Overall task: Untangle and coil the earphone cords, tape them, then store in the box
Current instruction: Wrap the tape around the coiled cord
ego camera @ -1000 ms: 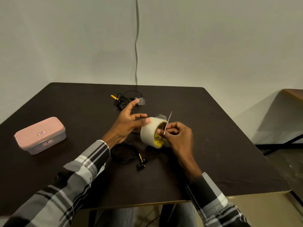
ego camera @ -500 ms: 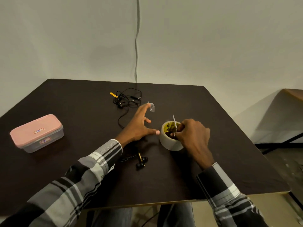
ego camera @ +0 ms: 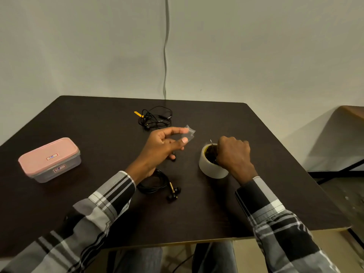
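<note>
We pinch a clear tape piece (ego camera: pixel 189 133) between left hand (ego camera: pixel 161 146) fingertips; beneath our wrist lies a coiled black earphone (ego camera: pixel 157 183), beyond the fingers a tangled one (ego camera: pixel 155 118). Our right hand (ego camera: pixel 233 154) curls round a thin blade inside the tape roll (ego camera: pixel 211 170). Far left, the pink-lidded box (ego camera: pixel 50 159) sits closed, its contents unseen

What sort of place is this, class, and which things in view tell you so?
Probably a plain indoor workroom: a dark table stands against a bare wall, and a cable runs down that wall. Nothing marks it as home or office.
</note>
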The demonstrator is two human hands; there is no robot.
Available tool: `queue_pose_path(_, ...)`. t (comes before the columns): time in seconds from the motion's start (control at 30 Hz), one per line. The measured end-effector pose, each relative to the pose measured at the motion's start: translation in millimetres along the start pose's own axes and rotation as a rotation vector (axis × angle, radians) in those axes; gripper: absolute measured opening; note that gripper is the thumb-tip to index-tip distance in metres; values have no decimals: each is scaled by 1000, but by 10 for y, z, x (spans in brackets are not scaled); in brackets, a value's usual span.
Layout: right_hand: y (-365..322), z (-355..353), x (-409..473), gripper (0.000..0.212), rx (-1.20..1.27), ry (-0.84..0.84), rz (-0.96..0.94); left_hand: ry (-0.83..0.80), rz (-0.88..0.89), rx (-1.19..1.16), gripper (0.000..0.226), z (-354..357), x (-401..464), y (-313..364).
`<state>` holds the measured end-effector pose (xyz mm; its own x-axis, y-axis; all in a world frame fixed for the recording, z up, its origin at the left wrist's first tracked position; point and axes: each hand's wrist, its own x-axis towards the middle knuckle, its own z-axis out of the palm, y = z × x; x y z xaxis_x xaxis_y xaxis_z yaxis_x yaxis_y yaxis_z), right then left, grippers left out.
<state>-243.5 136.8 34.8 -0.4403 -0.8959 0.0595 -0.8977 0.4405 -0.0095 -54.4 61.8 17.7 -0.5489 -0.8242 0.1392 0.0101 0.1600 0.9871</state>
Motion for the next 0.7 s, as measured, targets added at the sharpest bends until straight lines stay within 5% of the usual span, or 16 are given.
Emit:
queue_pose_path(0.2,41,-90,-54,24,94,-80,22,138,20,-69,23,-76,-189,45)
queue_pose_path(0.3,9,-180,-92,20,176,100,54,187,23,-91,21,-108,-276,62)
queue_pose_path(0.4,-194,-253,-248,24,754,254,27,200,42,-103,18,-159,-362,98)
queue_pose_path(0.5,-458,-330,-423,32,1348,-32,17,196,59,-114,13,-215,-445,140)
queue_pose_path(0.6,-609,-308,-455,34,1574,-262,24,212,63,-111,11,-282,-522,151)
queue_pose_path(0.7,-720,-288,-455,31,1746,-318,34,218,64,-97,14,-349,-567,142)
